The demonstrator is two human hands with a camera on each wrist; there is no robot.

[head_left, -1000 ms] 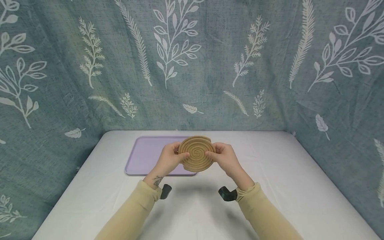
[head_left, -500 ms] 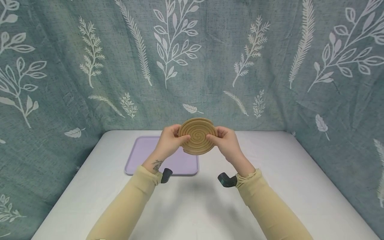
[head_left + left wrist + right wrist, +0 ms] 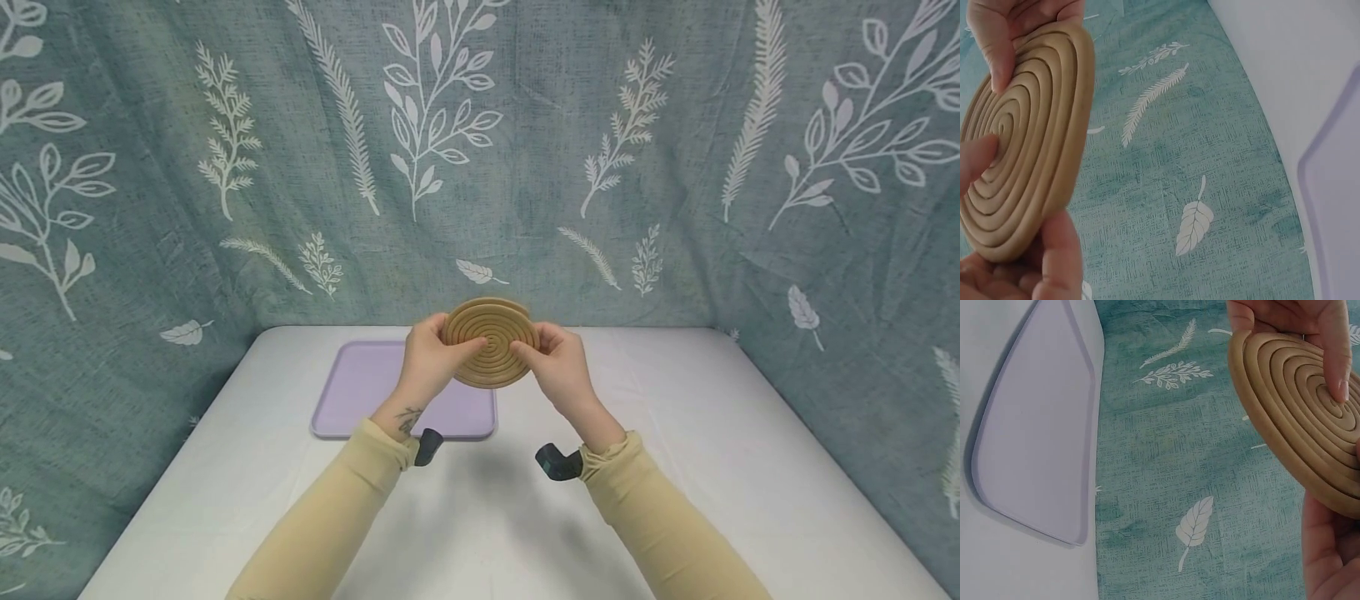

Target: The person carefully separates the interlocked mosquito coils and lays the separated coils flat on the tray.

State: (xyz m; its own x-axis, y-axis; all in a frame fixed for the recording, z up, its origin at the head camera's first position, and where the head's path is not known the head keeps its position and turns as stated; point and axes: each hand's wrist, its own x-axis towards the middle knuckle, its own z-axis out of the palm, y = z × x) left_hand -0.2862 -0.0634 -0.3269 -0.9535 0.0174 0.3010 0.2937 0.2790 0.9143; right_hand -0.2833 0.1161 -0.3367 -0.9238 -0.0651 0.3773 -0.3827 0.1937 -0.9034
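Note:
A tan mosquito coil (image 3: pixel 491 373), wound in a flat round spiral, is held up above the table between both hands. My left hand (image 3: pixel 430 362) pinches its left side, thumb lying across the front near the centre. On the opposite side, my right hand (image 3: pixel 567 371) pinches it with the thumb likewise on the front face. At the top, an outer strand of the coil (image 3: pixel 498 301) stands slightly apart behind the rest. The left wrist view shows the coil (image 3: pixel 1029 125) tilted, with fingertips (image 3: pixel 1060 244) behind its edge. Most of its back is hidden.
A lilac rectangular tray (image 3: pixel 360 392) lies on the white table (image 3: pixel 660 467), left of centre and behind the left arm. A green cloth (image 3: pixel 525 167) with white leaf prints hangs behind and at both sides. Each wrist carries a dark camera mount (image 3: pixel 558 462).
Both hands have lifted the coil higher over the second, dipping slightly at the end. Both thumbs have slid closer to its centre, and the upper outer strand now looks more offset.

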